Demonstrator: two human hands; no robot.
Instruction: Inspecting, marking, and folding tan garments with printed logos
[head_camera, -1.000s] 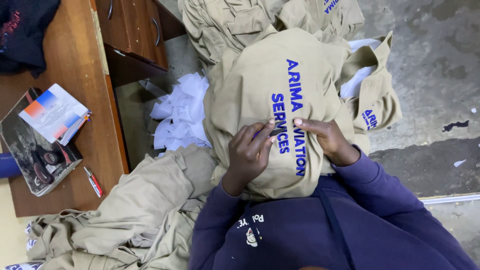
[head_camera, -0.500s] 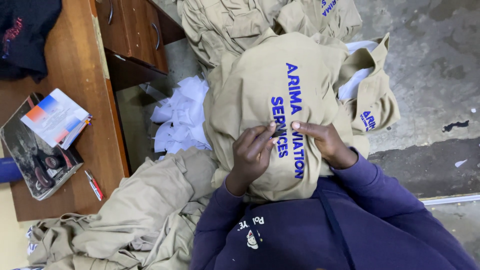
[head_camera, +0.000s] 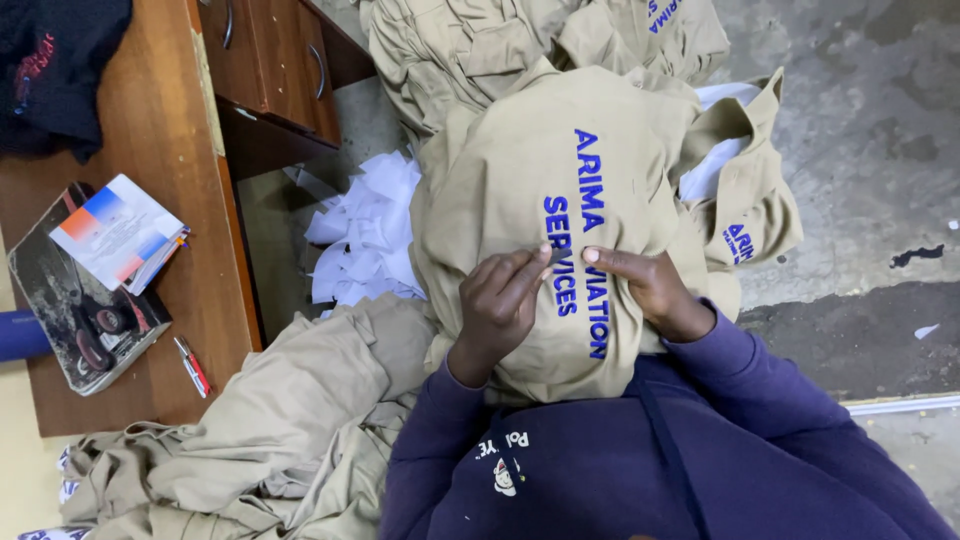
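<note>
A tan shirt (head_camera: 520, 190) with blue embroidered lettering lies draped over my lap. My left hand (head_camera: 500, 300) pinches at the lettering with thumb and fingers together, holding what looks like a small dark tool or thread end. My right hand (head_camera: 640, 280) rests flat on the cloth just to the right, its fingertip pressing the fabric beside the letters. Both arms wear dark purple sleeves.
A wooden desk (head_camera: 210, 260) with drawers stands at left, bearing a booklet (head_camera: 115, 230), a dark tray (head_camera: 80, 320), pens (head_camera: 190, 365) and a dark garment (head_camera: 50, 70). White paper scraps (head_camera: 365, 235) lie on the floor. More tan garments are piled ahead (head_camera: 470, 40) and at lower left (head_camera: 250, 440). Concrete floor (head_camera: 870, 130) at right.
My left hand's fingers have shifted slightly right along the lettering, closer to my right fingertip. The shirt has barely moved.
</note>
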